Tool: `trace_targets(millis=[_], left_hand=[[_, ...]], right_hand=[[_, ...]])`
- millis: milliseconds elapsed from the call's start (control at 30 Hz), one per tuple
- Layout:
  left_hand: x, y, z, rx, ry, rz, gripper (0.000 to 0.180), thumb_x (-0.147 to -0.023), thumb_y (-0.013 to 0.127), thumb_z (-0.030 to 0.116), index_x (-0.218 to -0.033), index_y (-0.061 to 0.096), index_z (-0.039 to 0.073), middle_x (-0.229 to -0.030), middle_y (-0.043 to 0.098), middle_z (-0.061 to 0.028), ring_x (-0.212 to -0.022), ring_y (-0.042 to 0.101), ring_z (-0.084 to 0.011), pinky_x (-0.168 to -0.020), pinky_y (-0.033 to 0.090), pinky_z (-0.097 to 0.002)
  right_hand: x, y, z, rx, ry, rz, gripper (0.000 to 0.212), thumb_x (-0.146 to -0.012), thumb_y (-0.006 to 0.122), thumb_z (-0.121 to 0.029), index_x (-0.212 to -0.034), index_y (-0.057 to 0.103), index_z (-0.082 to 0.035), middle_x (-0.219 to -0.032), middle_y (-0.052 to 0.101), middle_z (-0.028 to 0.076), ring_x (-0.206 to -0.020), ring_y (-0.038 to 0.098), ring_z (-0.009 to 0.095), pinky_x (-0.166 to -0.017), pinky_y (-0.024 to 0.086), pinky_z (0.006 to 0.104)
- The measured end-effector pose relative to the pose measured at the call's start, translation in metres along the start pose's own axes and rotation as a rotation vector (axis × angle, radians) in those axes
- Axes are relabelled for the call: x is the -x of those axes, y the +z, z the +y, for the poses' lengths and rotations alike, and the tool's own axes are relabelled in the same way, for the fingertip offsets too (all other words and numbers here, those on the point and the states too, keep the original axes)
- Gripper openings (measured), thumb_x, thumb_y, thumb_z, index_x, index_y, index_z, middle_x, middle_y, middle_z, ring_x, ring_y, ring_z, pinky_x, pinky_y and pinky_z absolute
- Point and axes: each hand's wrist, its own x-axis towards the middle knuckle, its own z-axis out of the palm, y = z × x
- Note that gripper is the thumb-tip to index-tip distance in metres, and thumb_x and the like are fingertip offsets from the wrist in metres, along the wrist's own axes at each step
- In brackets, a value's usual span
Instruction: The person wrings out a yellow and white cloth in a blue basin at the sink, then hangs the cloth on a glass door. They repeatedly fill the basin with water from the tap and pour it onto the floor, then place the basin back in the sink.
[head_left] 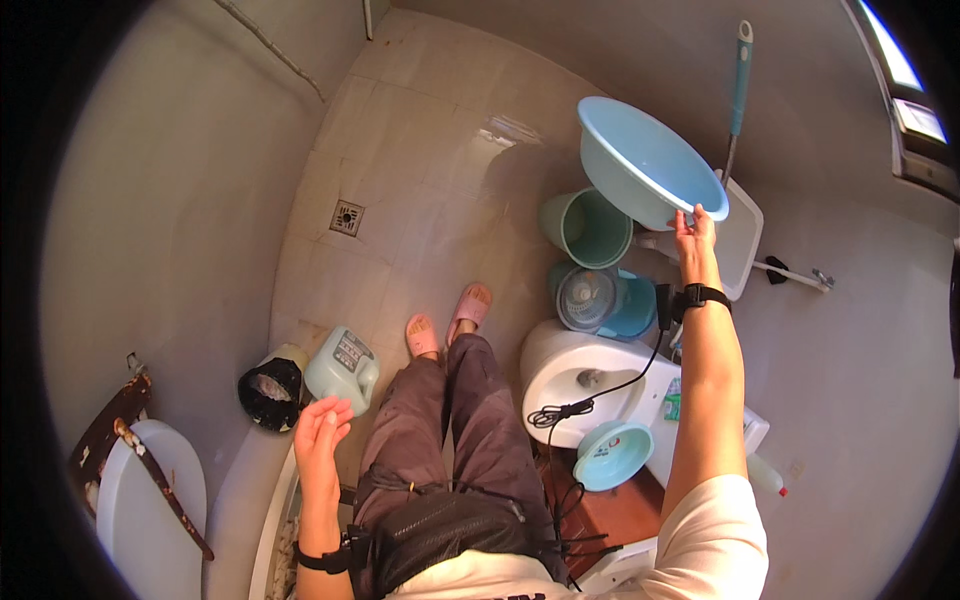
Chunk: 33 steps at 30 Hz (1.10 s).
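My right hand (697,240) reaches out on the far right and grips the near rim of a large light blue basin (625,165). The basin is tilted, with its inside partly showing. On the left, my left hand (322,440) is raised with its fingers loosely apart and nothing seen in them. Just beyond those fingers stands a pale green plastic jug (342,365) with a handle and a grey label; I cannot tell whether they touch. Below the large basin is a green bucket (590,230), partly hidden by it.
Beside the bucket stands a blue mop bucket (595,297) with a spinner basket. A white washbasin (555,375) holds a small blue basin (613,455). A black-lined bin (270,390) is by the jug. A long-handled tool (740,80) leans at right. A drain (346,217) sits in the floor.
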Motion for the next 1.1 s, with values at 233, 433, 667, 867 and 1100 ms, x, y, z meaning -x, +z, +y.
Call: trace_targets(millis=[233, 433, 667, 867, 1100], left_hand=[[-0.021, 0.04, -0.012, -0.018, -0.088, 0.042, 0.022, -0.093, 0.047, 0.014, -0.111, 0.052, 0.002, -0.108, 0.059, -0.0115, -0.095, 0.058, -0.0171, -0.083, 0.046, -0.0281], [-0.036, 0.072, -0.022, -0.007, -0.171, 0.112, 0.021, -0.093, 0.047, 0.012, -0.111, 0.052, 0.001, -0.108, 0.059, -0.0128, -0.095, 0.058, -0.0177, -0.082, 0.046, -0.0281], [-0.059, 0.085, -0.048, 0.002, -0.293, 0.222, 0.022, -0.093, 0.047, 0.012, -0.11, 0.053, 0.001, -0.107, 0.06, -0.0133, -0.095, 0.058, -0.0189, -0.082, 0.046, -0.0288], [-0.06, 0.092, -0.06, 0.045, -0.333, 0.233, 0.021, -0.092, 0.049, 0.013, -0.109, 0.053, 0.001, -0.106, 0.06, -0.0133, -0.094, 0.059, -0.0193, -0.082, 0.047, -0.029], [-0.053, 0.081, -0.053, 0.117, -0.297, 0.2, 0.022, -0.092, 0.049, 0.014, -0.11, 0.053, 0.002, -0.106, 0.06, -0.0137, -0.095, 0.059, -0.0196, -0.083, 0.046, -0.0295]], right_hand=[[-0.056, 0.076, 0.041, 0.051, -0.109, -0.046, 0.019, -0.084, 0.06, -0.006, -0.1, 0.054, 0.002, -0.101, 0.054, 0.013, -0.081, 0.058, 0.03, -0.063, 0.06, 0.0366], [-0.134, 0.122, 0.065, 0.391, -0.309, -0.065, 0.023, -0.082, 0.064, -0.011, -0.097, 0.054, 0.004, -0.094, 0.06, 0.014, -0.075, 0.062, 0.025, -0.054, 0.058, 0.0336], [-0.176, 0.165, 0.117, 1.11, -0.756, -0.064, 0.032, -0.081, 0.063, -0.026, -0.084, 0.055, 0.004, -0.076, 0.06, 0.019, -0.073, 0.061, 0.031, -0.063, 0.051, 0.041], [-0.131, 0.179, 0.166, 1.485, -1.091, -0.203, 0.028, -0.082, 0.06, -0.026, -0.083, 0.056, 0.001, -0.082, 0.062, 0.022, -0.082, 0.058, 0.042, -0.073, 0.046, 0.047], [-0.049, 0.178, 0.19, 1.477, -1.292, -0.478, 0.021, -0.082, 0.059, -0.021, -0.087, 0.051, -0.001, -0.09, 0.059, 0.022, -0.082, 0.056, 0.043, -0.069, 0.046, 0.0488]])
